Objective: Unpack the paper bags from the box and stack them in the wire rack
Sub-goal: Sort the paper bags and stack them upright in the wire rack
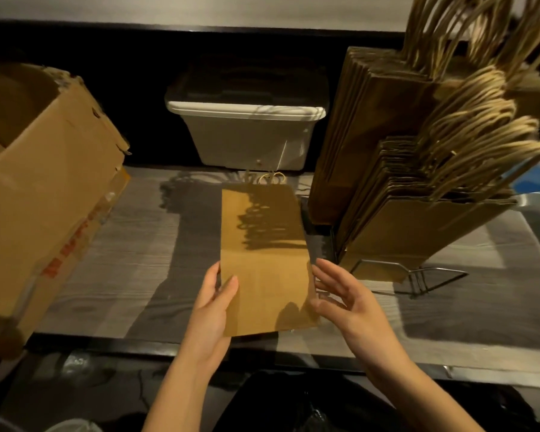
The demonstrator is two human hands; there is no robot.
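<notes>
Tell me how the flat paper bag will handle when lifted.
Likely light and floppy: the paper bag is folded flat and thin, so held only at its near end by the left hand it may sag. Its twisted handles at the far end could snag the stacked bags in the wire rack.

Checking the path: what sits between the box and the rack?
In the head view, one paper bag, gripped by the left hand, right hand beside it, over countertop.

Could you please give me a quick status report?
Left hand pinches flat paper bag. Right hand open at its right edge. Wire rack to the right, crowded with bags.
</notes>
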